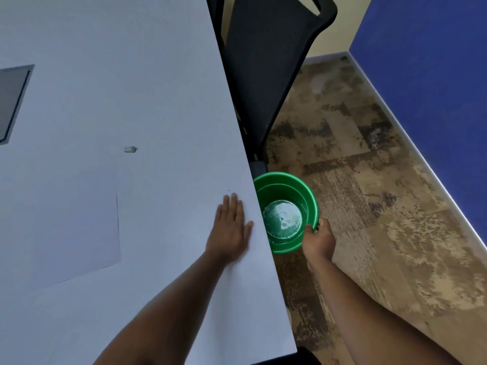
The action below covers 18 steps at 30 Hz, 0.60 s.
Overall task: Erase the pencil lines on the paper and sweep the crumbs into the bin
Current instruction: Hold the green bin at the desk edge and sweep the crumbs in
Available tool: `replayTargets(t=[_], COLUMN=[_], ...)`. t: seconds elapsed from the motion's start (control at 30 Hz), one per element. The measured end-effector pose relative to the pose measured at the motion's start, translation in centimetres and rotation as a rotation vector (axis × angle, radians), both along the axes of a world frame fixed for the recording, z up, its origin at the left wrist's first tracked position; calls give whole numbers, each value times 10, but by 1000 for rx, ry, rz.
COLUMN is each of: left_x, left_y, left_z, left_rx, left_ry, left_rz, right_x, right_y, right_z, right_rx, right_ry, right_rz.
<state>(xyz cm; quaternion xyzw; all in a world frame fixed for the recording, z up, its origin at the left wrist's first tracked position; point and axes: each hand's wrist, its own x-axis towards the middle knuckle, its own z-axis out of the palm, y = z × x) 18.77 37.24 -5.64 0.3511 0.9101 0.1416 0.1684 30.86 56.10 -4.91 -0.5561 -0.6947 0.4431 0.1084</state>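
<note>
A white sheet of paper (66,219) lies flat on the white table (131,75), left of centre. A small white eraser (130,149) sits on the table just beyond the sheet's far corner. My left hand (232,227) lies flat with straight fingers on the table, close to its right edge. A tiny dark speck (228,190) shows just past my fingertips. My right hand (317,239) grips the near rim of a green bin (287,180), held just below and against the table edge. The bin's bottom looks shiny with a few specks.
A black mesh office chair (268,61) stands pushed against the table's right edge, beyond the bin. A grey panel (11,101) is set into the table at the far left. Patterned brown carpet (369,180) and a blue wall (434,75) lie to the right.
</note>
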Motion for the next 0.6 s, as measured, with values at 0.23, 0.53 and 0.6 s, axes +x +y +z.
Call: replayTargets(t=[0.23, 0.53, 0.6], left_x=[43, 9, 13], left_y=[26, -2, -1], left_z=[4, 4, 3], left_rx=[141, 57, -34], left_ry=[-37, 49, 8], left_rz=[-221, 248, 268], right_x=[10, 23, 25], right_y=[-10, -10, -12], right_z=[1, -1, -3], right_rx=[-37, -119, -133], right_ry=[31, 67, 75], right_rz=[-59, -114, -115])
